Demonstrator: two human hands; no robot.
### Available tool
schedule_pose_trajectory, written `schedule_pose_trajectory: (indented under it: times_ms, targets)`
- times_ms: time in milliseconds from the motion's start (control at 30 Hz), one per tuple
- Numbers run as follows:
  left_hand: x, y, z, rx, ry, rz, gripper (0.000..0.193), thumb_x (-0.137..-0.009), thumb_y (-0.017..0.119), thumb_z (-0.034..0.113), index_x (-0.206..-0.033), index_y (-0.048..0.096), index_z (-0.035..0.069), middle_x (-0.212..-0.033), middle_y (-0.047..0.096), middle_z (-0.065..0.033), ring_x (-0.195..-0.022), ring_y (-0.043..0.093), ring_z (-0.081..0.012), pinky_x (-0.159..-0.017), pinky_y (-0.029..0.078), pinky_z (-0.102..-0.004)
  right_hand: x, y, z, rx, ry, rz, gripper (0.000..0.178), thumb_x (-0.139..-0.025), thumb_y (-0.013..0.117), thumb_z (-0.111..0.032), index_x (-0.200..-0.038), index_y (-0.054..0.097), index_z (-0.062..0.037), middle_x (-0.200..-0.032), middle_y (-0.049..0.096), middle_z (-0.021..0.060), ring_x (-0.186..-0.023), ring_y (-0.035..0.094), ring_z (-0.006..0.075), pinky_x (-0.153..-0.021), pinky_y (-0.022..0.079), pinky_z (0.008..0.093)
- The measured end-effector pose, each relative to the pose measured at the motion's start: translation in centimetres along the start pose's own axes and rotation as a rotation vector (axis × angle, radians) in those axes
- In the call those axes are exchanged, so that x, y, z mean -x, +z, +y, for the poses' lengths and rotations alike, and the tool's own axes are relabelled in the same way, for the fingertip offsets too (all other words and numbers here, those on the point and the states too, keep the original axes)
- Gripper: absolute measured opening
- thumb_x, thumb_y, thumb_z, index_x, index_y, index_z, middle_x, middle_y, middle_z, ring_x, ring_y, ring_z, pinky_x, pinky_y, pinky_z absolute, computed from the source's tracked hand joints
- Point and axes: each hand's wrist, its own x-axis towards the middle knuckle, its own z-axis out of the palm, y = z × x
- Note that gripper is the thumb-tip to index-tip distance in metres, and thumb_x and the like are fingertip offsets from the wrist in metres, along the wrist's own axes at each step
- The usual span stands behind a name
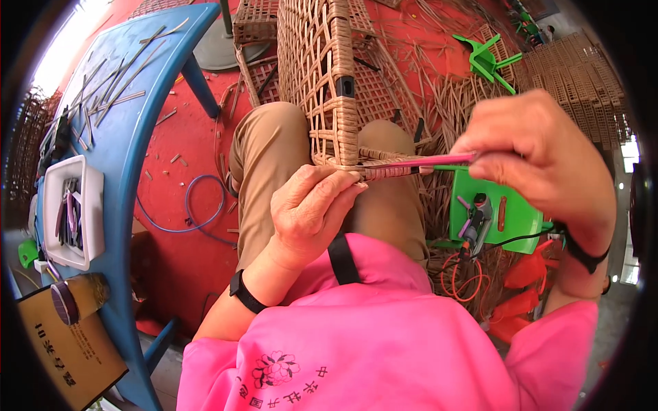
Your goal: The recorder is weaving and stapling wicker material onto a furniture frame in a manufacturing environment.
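Observation:
A tan woven wicker piece (317, 75) stands on edge between my knees, with a lattice face and a wrapped edge. My left hand (308, 205) is closed on its lower corner, thumb and fingertips pinching the weave. Out to the right, my right hand (528, 147) is closed around a long thin pink strip-like thing (442, 161); I cannot tell whether it is a tool or a band. Its far end reaches the corner beside my left fingertips. A wrapped bar (391, 171) of the wicker piece runs rightward just below it.
To the left, a blue table (127, 147) bears loose strips, a white tray (96, 212) of tools, a jar (92, 293) and a cardboard box (65, 349). On the right, a green stool (524, 216) holds a corded or hosed tool (478, 219). Cane strips (439, 103) litter the red floor.

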Motion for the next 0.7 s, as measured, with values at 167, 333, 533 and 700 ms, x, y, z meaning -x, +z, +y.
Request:
schedule_pose_trajectory:
  times_ms: [167, 333, 533, 700]
  targets:
    - [0.0, -0.2, -0.1, -0.029, -0.007, -0.009, 0.024, -0.067, 0.079, -0.002, -0.088, 0.067, 0.001, -0.08, 0.063, -0.0084, -0.068, 0.062, -0.022, -0.058, 0.05, -0.0316, -0.2, -0.6, 0.7, -0.042, -0.012, -0.056, 0.013, -0.072, 0.067, -0.001, -0.085, 0.066, 0.0014, -0.069, 0.057, 0.0116, -0.065, 0.06, 0.0299, -0.057, 0.045, 0.0373]
    - [0.2, -0.2, 0.0, -0.025, -0.024, 0.012, 0.025, -0.068, 0.079, -0.002, -0.089, 0.067, 0.0, -0.081, 0.064, -0.0091, -0.069, 0.063, -0.0226, -0.059, 0.051, -0.0316, 2.0, 2.9, -4.4, 0.237, 0.148, 0.095, 0.019, -0.074, 0.065, -0.001, -0.093, 0.064, -0.0007, -0.077, 0.056, 0.011, -0.064, 0.058, 0.0296, -0.054, 0.043, 0.0396]
    - [0.4, -0.1, 0.1, 0.02, -0.084, 0.021, 0.028, -0.068, 0.08, -0.005, -0.093, 0.067, 0.0, -0.084, 0.064, -0.0103, -0.074, 0.064, -0.0237, -0.062, 0.052, -0.0315, 5.1, 9.7, -6.7, 0.444, 0.111, 0.241, 0.026, -0.078, 0.065, 0.003, -0.102, 0.062, 0.0111, -0.086, 0.057, 0.0149, -0.058, 0.059, 0.0204, -0.043, 0.046, 0.0292]
    - [1.0, -0.3, 0.3, 0.045, -0.109, 0.032, 0.023, -0.073, 0.077, -0.005, -0.094, 0.068, 0.001, -0.087, 0.063, -0.0108, -0.079, 0.064, -0.0225, -0.066, 0.052, -0.0307, 5.4, 14.5, -5.7, 0.765, -0.056, 0.387, 0.024, -0.081, 0.063, -0.003, -0.097, 0.064, 0.0139, -0.085, 0.06, 0.0222, -0.051, 0.05, 0.0134, -0.038, 0.041, 0.0244]
